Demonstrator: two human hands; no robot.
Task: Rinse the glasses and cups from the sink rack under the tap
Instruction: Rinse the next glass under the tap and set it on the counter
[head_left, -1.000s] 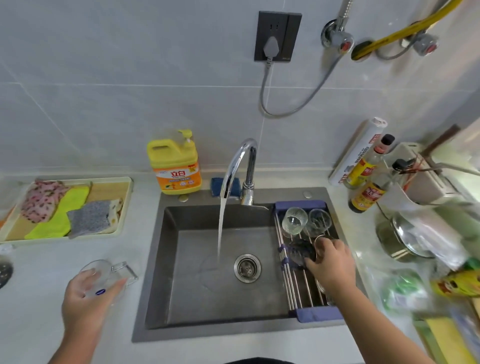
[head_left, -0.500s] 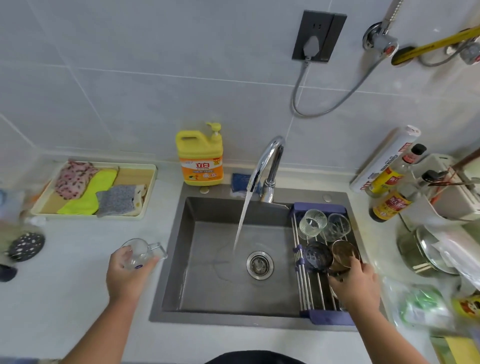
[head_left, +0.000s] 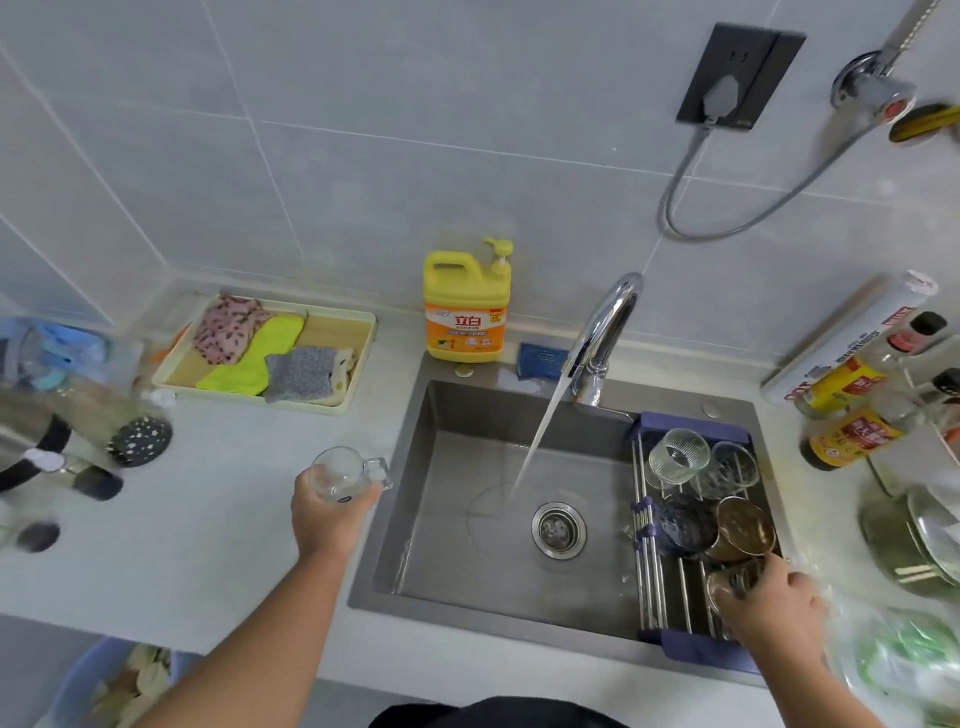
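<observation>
My left hand (head_left: 327, 512) holds a clear glass mug (head_left: 347, 473) with a handle just above the counter, left of the sink (head_left: 415, 519). The tap (head_left: 605, 332) runs, and its stream falls into the basin. A blue-ended sink rack (head_left: 660, 582) spans the sink's right side. On it lie a ribbed clear glass (head_left: 678, 457), a plain clear glass (head_left: 732, 465), a dark cup (head_left: 685, 525) and a brownish glass (head_left: 743, 527). My right hand (head_left: 774, 605) grips a brownish glass (head_left: 730, 584) at the rack's near end.
A yellow detergent jug (head_left: 465, 304) stands behind the sink. A tray (head_left: 358, 358) with cloths and sponges sits at the back left. Dark lids and bottles lie at the far left. Sauce bottles (head_left: 852, 431), a pot (head_left: 904, 540) and plastic bags crowd the right counter.
My left hand has carried the clear mug out over the left counter. My right hand has slid from the dark cup to the rack's near end and closed on a brownish glass.
</observation>
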